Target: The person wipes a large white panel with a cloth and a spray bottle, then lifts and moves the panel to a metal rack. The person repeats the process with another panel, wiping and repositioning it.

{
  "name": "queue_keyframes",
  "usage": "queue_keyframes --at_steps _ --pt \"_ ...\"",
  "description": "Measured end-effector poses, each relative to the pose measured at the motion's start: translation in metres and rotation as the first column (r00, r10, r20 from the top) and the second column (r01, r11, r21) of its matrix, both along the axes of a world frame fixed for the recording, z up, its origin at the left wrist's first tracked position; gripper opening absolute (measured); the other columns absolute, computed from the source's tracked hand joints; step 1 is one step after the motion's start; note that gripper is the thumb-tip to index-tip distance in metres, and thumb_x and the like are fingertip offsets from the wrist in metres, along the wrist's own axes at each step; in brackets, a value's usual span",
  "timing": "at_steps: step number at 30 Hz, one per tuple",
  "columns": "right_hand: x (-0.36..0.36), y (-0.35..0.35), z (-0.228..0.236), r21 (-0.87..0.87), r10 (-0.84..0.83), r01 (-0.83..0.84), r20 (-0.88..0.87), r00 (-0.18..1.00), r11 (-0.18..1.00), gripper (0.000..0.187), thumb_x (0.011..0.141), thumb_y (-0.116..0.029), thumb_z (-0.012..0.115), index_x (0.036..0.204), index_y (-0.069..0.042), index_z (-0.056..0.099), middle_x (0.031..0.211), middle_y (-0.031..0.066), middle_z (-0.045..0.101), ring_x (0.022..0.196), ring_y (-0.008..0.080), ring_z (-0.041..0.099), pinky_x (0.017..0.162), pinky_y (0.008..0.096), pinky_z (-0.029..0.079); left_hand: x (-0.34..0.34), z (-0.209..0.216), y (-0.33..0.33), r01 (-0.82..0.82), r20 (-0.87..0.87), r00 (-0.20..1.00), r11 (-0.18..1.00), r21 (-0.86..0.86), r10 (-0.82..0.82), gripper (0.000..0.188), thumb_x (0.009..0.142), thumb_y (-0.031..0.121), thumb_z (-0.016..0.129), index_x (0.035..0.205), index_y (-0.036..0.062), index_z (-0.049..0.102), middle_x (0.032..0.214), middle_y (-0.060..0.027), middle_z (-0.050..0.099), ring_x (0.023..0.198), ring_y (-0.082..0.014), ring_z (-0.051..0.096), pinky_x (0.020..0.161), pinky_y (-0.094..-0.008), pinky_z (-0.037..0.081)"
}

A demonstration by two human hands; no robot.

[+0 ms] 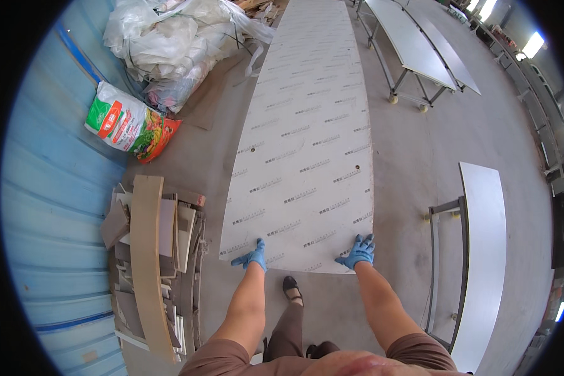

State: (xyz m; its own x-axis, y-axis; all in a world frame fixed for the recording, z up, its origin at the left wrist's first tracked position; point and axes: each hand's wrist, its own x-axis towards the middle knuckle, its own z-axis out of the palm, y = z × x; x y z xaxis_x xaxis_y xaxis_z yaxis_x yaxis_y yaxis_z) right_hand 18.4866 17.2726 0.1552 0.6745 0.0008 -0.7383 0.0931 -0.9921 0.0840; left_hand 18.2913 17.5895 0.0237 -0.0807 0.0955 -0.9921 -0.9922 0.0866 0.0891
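Along the far left runs a blue corrugated wall (50, 188). Against it, further off, lies a printed sack (128, 123) in green, white and red, and beyond that a heap of clear plastic sheeting (175, 44). Nearer, beside the wall, sits a pile of offcut boards (153, 250), with one long, pale, curved strip lying across the top.

In the middle, a long white panel (310, 138) stretches from the person's hands away to the far end of the grey concrete floor (413, 163). Its face is covered with rows of small grey print and shows a few small holes.

The left hand (252, 257), in a blue glove, rests on the near edge of the panel at its left corner, fingers spread on the surface; whether its grip curls under the edge cannot be told. One dark shoe (292, 288) shows on the floor between the forearms. The right hand (359, 252), also gloved in blue, lies on the near right corner, fingers laid over the top; its grip likewise cannot be told.

On the right, near, a white panel rests on a metal trolley frame (437, 250). Far right, more long panels (413, 44) lie on wheeled frames.
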Motion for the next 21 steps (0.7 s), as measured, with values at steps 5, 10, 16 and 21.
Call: queue_keyframes --at_steps 5,10,16,21 --pt "0.104 0.054 -0.003 0.010 -0.054 0.054 0.004 0.999 0.998 0.140 0.065 -0.066 0.088 0.166 -0.013 0.006 0.170 0.0273 -0.011 0.157 0.0496 0.005 0.123 0.0580 0.025 0.112 0.002 0.055 0.049 -0.009 0.999 0.997 0.054 -0.048 0.063 0.104 0.055 0.049 0.160 0.0376 0.027 0.168 0.0153 0.021 0.152 -0.0379 0.024 0.107 -0.0772 0.033" --pt "0.219 0.107 -0.020 -0.010 -0.086 0.085 -0.014 0.996 0.996 0.141 0.064 -0.066 0.088 0.166 -0.013 0.007 0.170 0.0269 -0.011 0.157 0.0496 0.004 0.124 0.0580 0.025 0.226 -0.008 0.107 0.051 0.015 0.999 0.997 0.053 -0.052 0.063 0.105 0.051 0.047 0.161 0.0347 0.025 0.170 0.0135 0.018 0.153 -0.0375 0.021 0.108 -0.0770 0.031" --pt "0.344 0.165 -0.044 -0.120 0.005 -0.010 -0.042 0.999 0.993 0.143 0.062 -0.071 0.085 0.166 -0.011 0.008 0.170 0.0275 -0.008 0.157 0.0496 0.004 0.126 0.0545 0.020 0.351 -0.025 0.158 0.022 0.042 0.999 0.998 0.067 -0.025 0.063 0.106 0.047 0.044 0.163 0.0313 0.023 0.171 0.0113 0.015 0.155 -0.0371 0.017 0.110 -0.0768 0.028" --pt "0.428 0.195 -0.061 -0.086 -0.027 0.025 -0.016 1.000 0.996 0.144 0.061 -0.074 0.083 0.166 -0.010 0.008 0.170 0.0294 -0.006 0.156 0.0502 0.008 0.128 0.0503 0.018 0.436 -0.046 0.198 0.011 0.050 0.999 0.993 0.117 -0.017 0.063 0.107 0.043 0.042 0.165 0.0284 0.021 0.173 0.0095 0.012 0.157 -0.0367 0.015 0.112 -0.0766 0.026"
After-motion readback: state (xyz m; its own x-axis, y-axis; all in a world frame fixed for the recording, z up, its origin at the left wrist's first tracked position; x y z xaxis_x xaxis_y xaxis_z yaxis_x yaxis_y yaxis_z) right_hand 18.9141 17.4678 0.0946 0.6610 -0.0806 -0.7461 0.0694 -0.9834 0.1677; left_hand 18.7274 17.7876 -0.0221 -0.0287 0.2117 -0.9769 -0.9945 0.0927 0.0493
